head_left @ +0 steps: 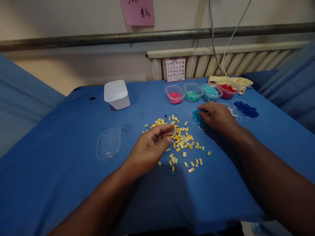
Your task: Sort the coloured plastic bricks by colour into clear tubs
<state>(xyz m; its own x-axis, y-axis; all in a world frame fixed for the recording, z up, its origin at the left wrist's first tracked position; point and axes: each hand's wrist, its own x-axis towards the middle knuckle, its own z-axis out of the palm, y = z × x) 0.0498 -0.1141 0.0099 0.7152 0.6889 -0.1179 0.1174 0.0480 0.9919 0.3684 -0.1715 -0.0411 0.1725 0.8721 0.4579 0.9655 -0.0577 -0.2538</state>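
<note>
A loose pile of small yellow and orange bricks (180, 139) lies on the blue tablecloth (73, 183). My left hand (150, 147) rests at the pile's left edge, fingers curled with fingertips pinched together; what they hold is hidden. My right hand (218, 116) lies over a clear dish of light blue bricks (197, 118), fingers bent down onto it.
A row of clear dishes stands at the back: pink bricks (175, 95), green (193, 93), light blue (210, 91), red (227, 89), and dark blue bricks (246, 109) to the right. A white tub (116, 94) sits back left. An empty clear dish (109, 143) lies left.
</note>
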